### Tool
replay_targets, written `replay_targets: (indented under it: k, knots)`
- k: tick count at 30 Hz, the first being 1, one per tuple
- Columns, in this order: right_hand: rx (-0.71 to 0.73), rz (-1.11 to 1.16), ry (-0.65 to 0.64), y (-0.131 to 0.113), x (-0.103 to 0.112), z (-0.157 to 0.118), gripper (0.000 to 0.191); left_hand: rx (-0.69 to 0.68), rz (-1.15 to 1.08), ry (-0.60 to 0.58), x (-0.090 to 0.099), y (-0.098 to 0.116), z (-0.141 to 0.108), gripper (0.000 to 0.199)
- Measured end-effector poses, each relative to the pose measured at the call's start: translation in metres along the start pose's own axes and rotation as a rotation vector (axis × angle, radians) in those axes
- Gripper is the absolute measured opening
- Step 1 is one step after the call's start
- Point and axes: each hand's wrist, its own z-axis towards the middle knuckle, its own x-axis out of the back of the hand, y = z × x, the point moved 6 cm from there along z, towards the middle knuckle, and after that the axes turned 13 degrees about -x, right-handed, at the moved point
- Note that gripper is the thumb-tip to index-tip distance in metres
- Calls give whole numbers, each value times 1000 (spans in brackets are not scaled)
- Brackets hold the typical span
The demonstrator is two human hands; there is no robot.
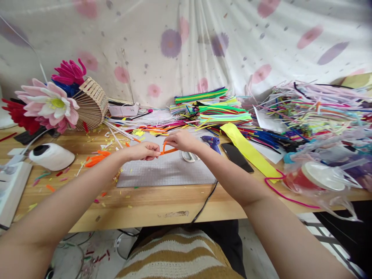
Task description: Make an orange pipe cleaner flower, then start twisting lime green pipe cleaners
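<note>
Between my hands, above the grey cutting mat [162, 176], an orange pipe cleaner [168, 151] is bent into a narrow loop. My left hand [148, 151] pinches one end of it. The fingers of my right hand [181, 140] are closed on its other part, bending down over it. Just below my right hand lie scissors with white handles [190, 157], partly covered by my wrist. A purple glue gun [211, 142] rests behind my right forearm. Left of my left wrist sits a bunch of bent orange pipe cleaners [97, 159].
Pipe cleaner bundles [223, 112] line the back. A phone [236, 157], a yellow strip [250, 151] and a bagged red cup [302, 180] stand right. At left are a basket of pipe cleaner flowers [93, 102], a white thread spool [52, 157] and a power strip [14, 190].
</note>
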Motion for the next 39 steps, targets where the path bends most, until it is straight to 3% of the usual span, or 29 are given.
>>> replay_targets:
  k: [4,8,12,15,17,20,23,26,29,32,35,39]
  knots:
    - [-182,299,-265,20,-30,-5,32,-99,-68,113,7,5,-2,25]
    - [-195,444,-373,8,-51,-17,35,-128,25,277,19,-1,1,25]
    - [-109,636,-441,-16,-47,-25,43,-118,278,458,27,-7,2,21]
    - [-90,716,-444,-23,-41,-26,45,-121,260,524,28,-5,1,19]
    - [-86,705,-454,-22,-43,-26,42,-135,102,479,27,-2,0,19]
    - [-133,605,-435,-10,-49,-23,38,-97,-132,221,15,3,-2,23]
    - [-153,431,-347,2,-44,-15,33,-9,-144,-44,0,3,-7,25]
    - [-57,184,-255,-2,-28,-7,29,-2,-90,-147,-10,-1,-5,21]
    - [29,-82,-129,-17,-8,-6,26,6,36,-111,-10,-10,2,17]
    - [29,-245,-71,-30,2,-15,28,68,175,66,5,-20,5,19]
    - [23,-250,-69,-38,-4,-27,36,70,139,234,20,-20,0,21]
    - [-3,-150,-113,-31,-26,-32,37,5,-114,198,22,-14,-9,25]
